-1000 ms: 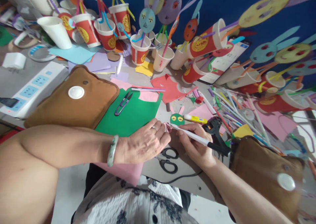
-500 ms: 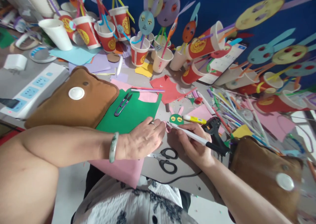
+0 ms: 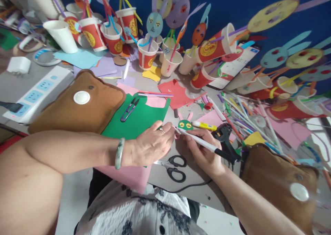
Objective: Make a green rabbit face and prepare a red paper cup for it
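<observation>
My right hand [image 3: 205,152] is closed round a white marker pen [image 3: 200,142] with a black end, its tip pointing left. At that tip, my left hand [image 3: 156,142] pinches a small pink paper piece [image 3: 177,136], mostly covered by the fingers. Just beyond both hands lies a green paper face [image 3: 185,124] with pink ears and yellow eyes. A yellow glue stick or marker [image 3: 204,125] rests beside it. Black-handled scissors [image 3: 176,168] lie on the table below my hands.
Green paper [image 3: 137,119] with thread snips [image 3: 129,109] on it lies left. A black glue gun [image 3: 226,142] is right of my right hand. Brown cushions [image 3: 80,107] flank the work area. Paper cups [image 3: 148,54] with paper faces line the back. A power strip [image 3: 38,93] sits far left.
The view has shifted very slightly. Both hands stay nearly in place, the pen tip still at the small pink paper piece.
</observation>
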